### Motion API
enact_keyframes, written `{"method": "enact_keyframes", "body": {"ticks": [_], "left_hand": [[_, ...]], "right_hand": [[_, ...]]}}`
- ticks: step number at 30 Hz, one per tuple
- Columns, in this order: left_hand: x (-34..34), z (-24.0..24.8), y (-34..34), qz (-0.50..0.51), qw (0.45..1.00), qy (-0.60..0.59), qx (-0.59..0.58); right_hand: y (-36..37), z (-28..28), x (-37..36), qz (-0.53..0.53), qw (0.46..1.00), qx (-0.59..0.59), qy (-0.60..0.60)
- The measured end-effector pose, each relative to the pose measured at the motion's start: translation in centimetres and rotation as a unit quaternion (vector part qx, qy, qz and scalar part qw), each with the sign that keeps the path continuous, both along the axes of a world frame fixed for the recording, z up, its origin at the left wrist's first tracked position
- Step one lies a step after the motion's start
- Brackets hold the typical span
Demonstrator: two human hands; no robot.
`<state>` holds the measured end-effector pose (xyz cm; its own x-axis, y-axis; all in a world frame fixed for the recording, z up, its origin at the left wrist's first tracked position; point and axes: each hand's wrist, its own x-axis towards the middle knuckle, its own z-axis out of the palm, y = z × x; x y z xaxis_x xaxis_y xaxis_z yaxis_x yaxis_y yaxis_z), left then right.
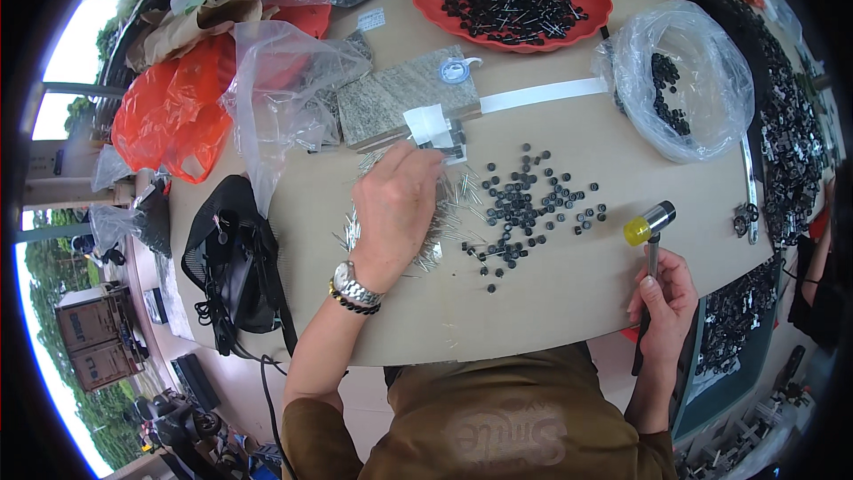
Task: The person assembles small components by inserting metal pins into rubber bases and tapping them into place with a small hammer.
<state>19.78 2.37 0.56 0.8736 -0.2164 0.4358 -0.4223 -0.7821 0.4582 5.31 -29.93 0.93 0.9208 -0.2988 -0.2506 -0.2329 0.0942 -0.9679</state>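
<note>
My right hand (667,302) is wrapped around the handle of a small mallet (651,222), which has one yellow face and one black face. The mallet is raised at the table's right front. My left hand (394,209) reaches to the front edge of a speckled grey block (382,107). Its fingers are bent together beside a small dark fixture (457,140) and a white paper patch (428,124); whatever they pinch is hidden. Thin metal pins (432,247) lie around and under this hand. Several small black round caps (515,209) are scattered to its right.
A red scalloped plate (422,0) at the back holds black caps with pins. An open clear plastic bag (711,116) with black caps stands at right. Red (169,111) and clear bags (284,80) crowd the left, near a black mesh pouch (235,258). A teal bin (724,400) stands beside the table.
</note>
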Motion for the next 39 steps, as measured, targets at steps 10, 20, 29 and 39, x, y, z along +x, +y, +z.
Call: {"method": "enact_keyframes", "body": {"ticks": [10,20,29,39], "left_hand": [[0.2,0.5,-1.2,-0.039,0.984,-0.025,0.169],[0.5,1.0,-0.9,-0.042,0.987,0.005,0.153],[-5.1,1.6,0.1,-0.044,0.832,0.305,-0.461],[-13.5,2.4,-0.6,-0.074,0.415,0.476,-0.772]], "right_hand": [[0.1,0.0,0.1,0.004,1.0,-0.002,-0.007],[0.0,-0.4,0.1,0.018,1.0,-0.009,-0.015],[-0.1,-0.4,0.0,0.026,0.999,-0.013,-0.028],[2.0,1.4,-0.8,0.038,0.996,-0.043,-0.066]]}}
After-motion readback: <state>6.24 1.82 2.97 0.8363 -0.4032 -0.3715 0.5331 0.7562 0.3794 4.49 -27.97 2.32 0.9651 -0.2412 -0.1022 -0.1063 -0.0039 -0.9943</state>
